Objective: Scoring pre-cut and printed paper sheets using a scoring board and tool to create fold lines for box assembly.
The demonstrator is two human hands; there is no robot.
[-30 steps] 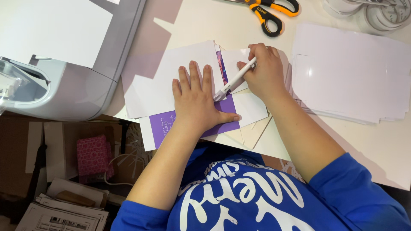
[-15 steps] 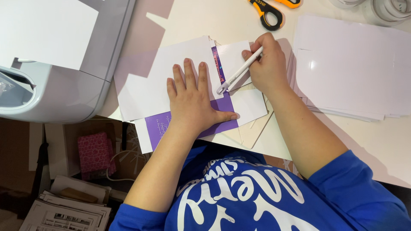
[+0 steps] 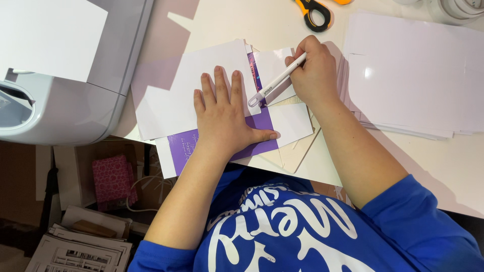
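Observation:
My left hand lies flat, fingers spread, pressing on a white sheet that covers a purple card with pale lettering. My right hand grips a slim white pen-like tool, its tip resting near the purple card's upper edge, just right of my left fingertips. Smaller white paper pieces lie under and beside the tool.
A grey cutting machine with a white sheet on top stands at the left. Orange-handled scissors lie at the top. A stack of white card sits at the right. Below the table edge are boxes, a pink patterned box and papers.
The view has drifted slightly. My right hand has shifted the tool a little along the card's edge; my left hand stays pressed flat.

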